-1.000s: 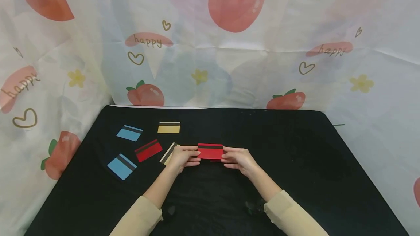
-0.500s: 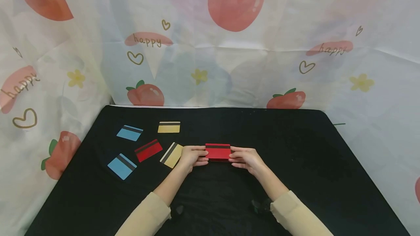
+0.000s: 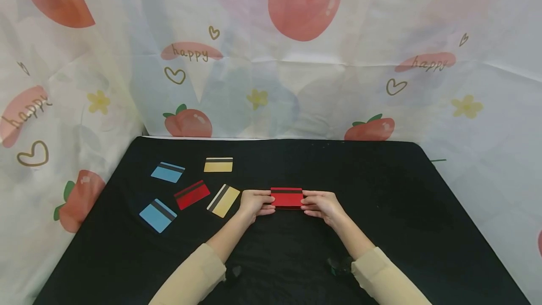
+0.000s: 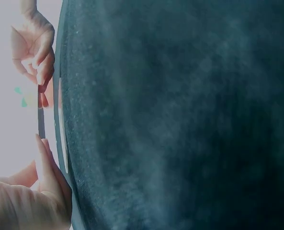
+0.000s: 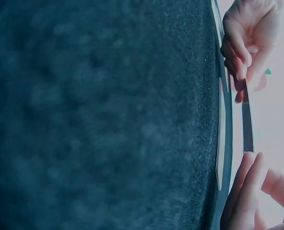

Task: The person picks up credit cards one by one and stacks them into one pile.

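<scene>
A red card (image 3: 286, 197) with a dark stripe is held up between both hands, stripe towards the far side. My left hand (image 3: 255, 203) pinches its left end. At its right end, my right hand (image 3: 323, 206) grips it between thumb and fingers. The left wrist view shows the card (image 4: 40, 123) edge-on and apart from the table. Beneath it a thin flat piece (image 5: 221, 139) lies on the cloth in the right wrist view; in the head view only a dark red sliver of it shows. A tilted yellow card (image 3: 223, 200) lies just left of my left hand.
On the black table (image 3: 381, 201) lie another red card (image 3: 192, 195), a blue card (image 3: 167, 172) behind it, a second blue card (image 3: 158, 215) nearer me, and a yellow card (image 3: 218, 164) further back. A fruit-print curtain (image 3: 313, 88) borders the table's back and sides.
Both hands have moved to the right together, carrying the red card. The tilted yellow card, partly covered by my left hand before, now shows whole. The other cards stay put.
</scene>
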Demonstrator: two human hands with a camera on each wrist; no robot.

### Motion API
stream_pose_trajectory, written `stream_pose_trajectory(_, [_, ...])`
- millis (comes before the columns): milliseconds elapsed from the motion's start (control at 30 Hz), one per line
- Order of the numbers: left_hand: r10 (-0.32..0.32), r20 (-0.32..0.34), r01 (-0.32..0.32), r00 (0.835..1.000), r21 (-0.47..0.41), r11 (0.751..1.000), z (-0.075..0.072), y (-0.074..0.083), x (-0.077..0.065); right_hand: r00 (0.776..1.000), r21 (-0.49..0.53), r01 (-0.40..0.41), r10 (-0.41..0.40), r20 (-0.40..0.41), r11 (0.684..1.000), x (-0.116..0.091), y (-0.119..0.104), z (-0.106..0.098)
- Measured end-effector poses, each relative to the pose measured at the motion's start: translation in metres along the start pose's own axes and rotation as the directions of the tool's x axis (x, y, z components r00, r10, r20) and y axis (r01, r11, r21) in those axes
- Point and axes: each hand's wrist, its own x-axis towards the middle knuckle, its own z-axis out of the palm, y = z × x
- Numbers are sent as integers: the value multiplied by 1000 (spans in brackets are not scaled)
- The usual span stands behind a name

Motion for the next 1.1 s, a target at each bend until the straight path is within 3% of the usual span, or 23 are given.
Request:
stream_pose_trajectory(467, [-10, -11, 10, 1000, 36, 999, 7, -2, 4, 999, -27, -4, 3, -37, 1000, 4, 3, -4])
stream_pose_trajectory(1100, [31, -56, -26, 998, 86, 996, 7, -1, 3, 999, -4, -11, 10, -49, 1000, 4, 2, 0])
